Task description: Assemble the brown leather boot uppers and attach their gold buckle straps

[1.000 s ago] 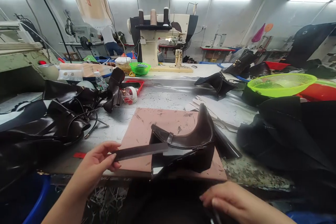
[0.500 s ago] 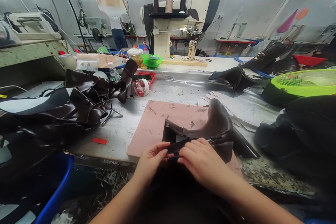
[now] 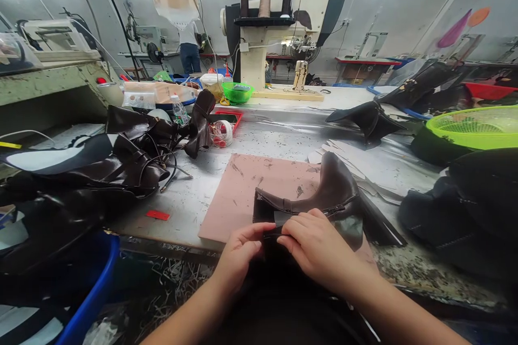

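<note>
A dark brown leather boot upper point(image 3: 338, 183) lies on its side across a pink board point(image 3: 226, 188) at the table's front edge. Its zipper runs along the side facing me. My left hand point(image 3: 243, 248) pinches the near edge of the upper between thumb and forefinger. Just to the right, my right hand point(image 3: 313, 237) grips the same edge, fingers bent over it and thumb beneath. The material between and below the hands is dark, so its lower part is hard to make out.
Dark boot uppers point(image 3: 133, 167) are heaped on the left, above a blue tub point(image 3: 97, 285). A sewing machine point(image 3: 253, 59) with thread cones stands behind. To the right are paper pieces point(image 3: 343, 153), a lime-green basket point(image 3: 477, 124) and black material point(image 3: 465, 215). A red scrap point(image 3: 157, 215) lies left of the board.
My left hand has shifted its pinch along the edge, its forefinger now stretched closer to the right hand. The upper's zipper side has turned more into view. The camera has swung slightly left.
</note>
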Tool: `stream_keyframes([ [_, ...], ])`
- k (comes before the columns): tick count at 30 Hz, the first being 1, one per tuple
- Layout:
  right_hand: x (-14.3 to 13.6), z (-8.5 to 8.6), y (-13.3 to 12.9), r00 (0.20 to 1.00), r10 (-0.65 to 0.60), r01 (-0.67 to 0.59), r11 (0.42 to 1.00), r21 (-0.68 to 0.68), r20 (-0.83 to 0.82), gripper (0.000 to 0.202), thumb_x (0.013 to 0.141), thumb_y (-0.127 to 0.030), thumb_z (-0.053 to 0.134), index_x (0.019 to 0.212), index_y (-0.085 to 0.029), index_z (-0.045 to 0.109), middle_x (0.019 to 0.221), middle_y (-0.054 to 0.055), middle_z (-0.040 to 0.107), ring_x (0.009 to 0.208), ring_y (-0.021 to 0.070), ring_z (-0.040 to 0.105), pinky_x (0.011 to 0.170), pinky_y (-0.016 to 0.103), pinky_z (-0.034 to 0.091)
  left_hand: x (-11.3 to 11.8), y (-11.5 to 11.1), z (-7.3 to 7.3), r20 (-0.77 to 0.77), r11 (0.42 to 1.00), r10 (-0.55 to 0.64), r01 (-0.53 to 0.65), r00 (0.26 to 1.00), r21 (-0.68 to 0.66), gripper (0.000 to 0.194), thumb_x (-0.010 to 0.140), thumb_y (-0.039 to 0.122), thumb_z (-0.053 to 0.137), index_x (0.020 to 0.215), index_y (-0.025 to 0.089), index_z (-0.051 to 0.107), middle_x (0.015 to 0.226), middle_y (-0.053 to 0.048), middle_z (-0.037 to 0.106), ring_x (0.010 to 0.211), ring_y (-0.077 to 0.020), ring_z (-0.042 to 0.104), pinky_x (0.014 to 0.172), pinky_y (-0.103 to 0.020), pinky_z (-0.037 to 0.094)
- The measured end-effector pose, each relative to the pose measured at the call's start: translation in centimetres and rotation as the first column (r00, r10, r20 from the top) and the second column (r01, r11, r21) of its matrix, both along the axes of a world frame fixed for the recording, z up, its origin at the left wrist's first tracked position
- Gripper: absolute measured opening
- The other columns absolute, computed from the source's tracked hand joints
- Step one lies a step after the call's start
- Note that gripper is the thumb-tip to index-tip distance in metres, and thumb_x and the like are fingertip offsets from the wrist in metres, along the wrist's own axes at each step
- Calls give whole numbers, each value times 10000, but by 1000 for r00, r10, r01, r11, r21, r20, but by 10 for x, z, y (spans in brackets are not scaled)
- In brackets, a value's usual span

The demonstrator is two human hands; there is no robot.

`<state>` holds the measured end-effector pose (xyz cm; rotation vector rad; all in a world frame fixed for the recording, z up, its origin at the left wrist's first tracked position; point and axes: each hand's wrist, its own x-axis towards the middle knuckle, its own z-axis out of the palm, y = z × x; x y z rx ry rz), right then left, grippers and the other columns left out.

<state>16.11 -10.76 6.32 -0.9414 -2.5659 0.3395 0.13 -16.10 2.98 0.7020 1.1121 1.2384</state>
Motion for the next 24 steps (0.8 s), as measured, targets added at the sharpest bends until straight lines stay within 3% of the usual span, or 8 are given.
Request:
stream_keyframes([
  [6,3,6,-2,1000,-13,13,1000,-21,8,126,800,-177,520,676,-177,545,642,-6,576,603,133,487,639,292,291,4,0,-3,-66,996,8,-2,998,93,213,651,177,679,860,207,704,902,-33,700,854,-169,609,779,-243,457],
  [13,14,13,2,996,-86,86,996,-15,1,119,768,-231,555,665,-172,569,908,54,593,717,165,501,709,322,340,5,-4,-10,84,999,23,-26,996,32,271,600,231,753,865,199,702,844,-36,701,784,-156,613,730,-231,466],
  [15,17,13,3,997,-79,79,997,-19,8,142,775,-246,554,653,-173,569,886,47,609,713,160,516,740,344,328,1,-2,-7,103,1000,-22,21,994,18,304,585,244,761,878,195,697,835,-36,695,768,-151,607,712,-225,460],
  [17,19,12,3,998,-54,54,998,-36,16,153,782,-243,549,647,-172,559,828,34,615,703,147,531,766,351,318,-5,2,-1,56,990,-141,140,988,16,321,587,248,753,895,187,688,854,-38,683,774,-150,596,709,-223,449],
  [19,20,10,1,999,-33,34,999,-40,17,144,784,-230,546,653,-168,547,785,25,610,698,140,540,786,355,312,-12,9,8,-85,950,-313,312,946,-20,329,590,240,740,906,175,677,842,-33,666,737,-142,576,661,-216,434],
  [21,21,10,-1,1000,-23,23,999,-29,11,132,779,-221,548,660,-166,541,765,22,604,688,138,538,796,362,312,-17,16,16,-297,886,-460,455,837,-90,219,615,244,712,809,148,678,713,-8,626,625,-113,519,563,-196,386],
  [24,24,10,-3,1000,-28,28,999,-33,-13,121,768,-225,556,662,-168,539,761,27,596,691,145,533,813,377,322,-19,24,21,-496,827,-540,538,680,-161,153,655,268,663,608,126,628,522,39,490,511,-80,393,480,-189,293],
])
